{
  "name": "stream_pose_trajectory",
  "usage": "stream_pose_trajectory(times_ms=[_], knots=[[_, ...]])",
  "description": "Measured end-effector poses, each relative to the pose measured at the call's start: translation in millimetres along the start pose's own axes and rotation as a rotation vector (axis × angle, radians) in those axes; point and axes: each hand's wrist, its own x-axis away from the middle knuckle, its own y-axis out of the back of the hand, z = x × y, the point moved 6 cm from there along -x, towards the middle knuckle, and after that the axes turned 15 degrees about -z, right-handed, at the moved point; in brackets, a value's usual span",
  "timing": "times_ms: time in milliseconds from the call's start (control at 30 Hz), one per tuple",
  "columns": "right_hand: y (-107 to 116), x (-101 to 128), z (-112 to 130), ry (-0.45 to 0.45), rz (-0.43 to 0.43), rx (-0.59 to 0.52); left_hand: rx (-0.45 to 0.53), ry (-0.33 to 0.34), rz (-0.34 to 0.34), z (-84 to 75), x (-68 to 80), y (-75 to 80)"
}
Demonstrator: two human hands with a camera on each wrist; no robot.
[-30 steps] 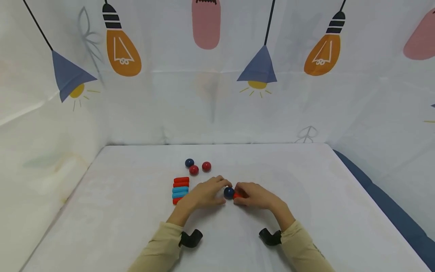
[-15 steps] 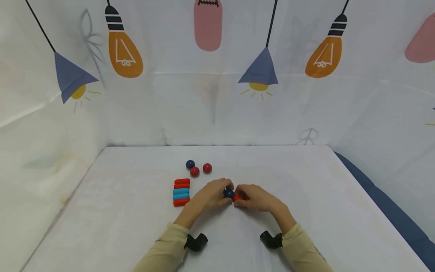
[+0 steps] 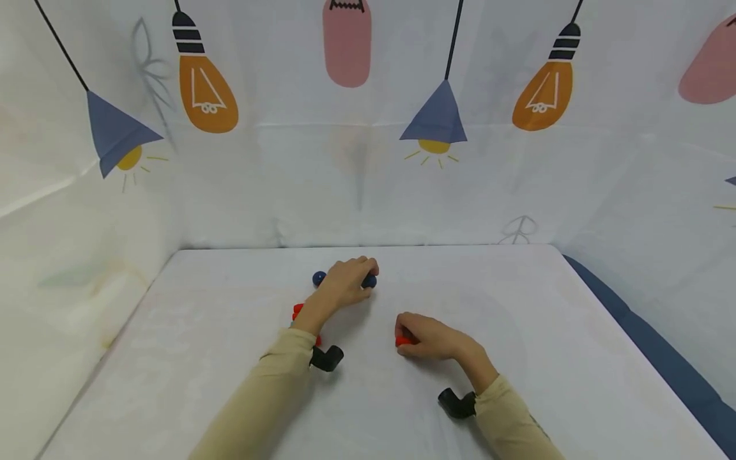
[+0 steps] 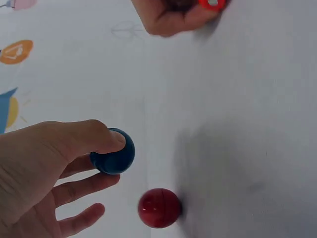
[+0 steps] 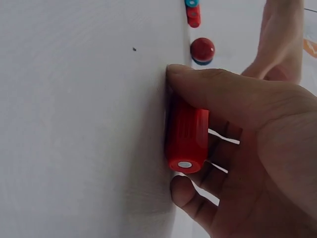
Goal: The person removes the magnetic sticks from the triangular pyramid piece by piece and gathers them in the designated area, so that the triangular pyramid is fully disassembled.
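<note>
My left hand (image 3: 345, 284) pinches a dark blue ball (image 4: 116, 156) between thumb and fingers, over the back-left part of the table. Below the held ball in the left wrist view is a red ball (image 4: 159, 208) on the white surface. In the middle of the table my right hand (image 3: 428, 335) grips a short red magnetic rod (image 5: 187, 139) with a silvery disc in its end. Another dark blue ball (image 3: 319, 278) lies just behind my left hand, which hides the red balls in the head view.
Under my left forearm, partly covered, lies a row of red and light blue rods (image 3: 298, 308). A white table (image 3: 575, 358) carries everything. A white cloth (image 3: 287, 179) with lamp prints hangs behind it. Each wrist bears a black mount (image 3: 457, 404).
My left hand has closed on the dark blue ball beside the red rod and carried it back and left, apart from the rod. My right hand stays almost in place with the rod.
</note>
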Motion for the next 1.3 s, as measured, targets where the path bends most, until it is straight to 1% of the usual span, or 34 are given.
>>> stream_pose_trajectory(times_ms=[67, 167, 300, 400, 600, 700, 767, 867, 933, 1000, 1100, 1200, 1233, 1300], knots=[[1.8, 0.2, -1.8, -0.003, 0.000, 0.001, -0.009, -0.004, 0.000, 2.6, -7.3, -4.2], [1.7, 0.3, -3.9, -0.022, 0.002, 0.002, -0.011, 0.019, 0.014, 8.6, -13.3, -14.0], [-0.8, 1.0, -3.5, -0.044, 0.006, 0.003, -0.003, 0.047, 0.029, 18.4, -14.2, -26.6], [-4.5, 1.6, -0.2, -0.045, 0.015, 0.000, 0.005, 0.052, 0.038, 25.1, -9.7, -32.1], [-1.0, 1.6, 3.2, -0.042, 0.005, 0.011, 0.015, 0.065, 0.084, 28.5, -7.5, -34.8], [0.3, 1.2, 3.2, -0.043, 0.009, 0.011, 0.029, 0.067, 0.084, 28.9, -6.3, -32.0], [1.6, 1.0, 2.2, -0.048, 0.009, 0.018, 0.061, 0.065, 0.063, 28.6, -5.2, -27.2], [3.4, 0.5, 1.1, -0.050, 0.000, 0.025, 0.125, 0.053, 0.008, 26.7, -0.3, -16.4], [4.4, 0.0, 1.0, -0.044, -0.009, 0.026, 0.176, 0.032, -0.031, 24.1, 5.9, -8.1], [4.8, -1.0, 1.8, -0.026, -0.022, 0.027, 0.240, 0.017, -0.051, 21.3, 14.3, -1.9], [5.8, -1.9, 3.3, 0.006, -0.050, 0.032, 0.349, -0.012, -0.032, 14.8, 27.9, 2.9], [7.5, -1.9, 2.5, 0.018, -0.077, 0.028, 0.445, -0.026, 0.039, 6.5, 40.1, 2.4], [8.0, -1.9, 1.5, 0.016, -0.081, 0.016, 0.465, -0.027, 0.063, 3.9, 43.5, 1.8], [10.2, -1.7, -1.0, 0.006, -0.091, -0.011, 0.492, -0.028, 0.090, -0.5, 49.2, 1.4]])
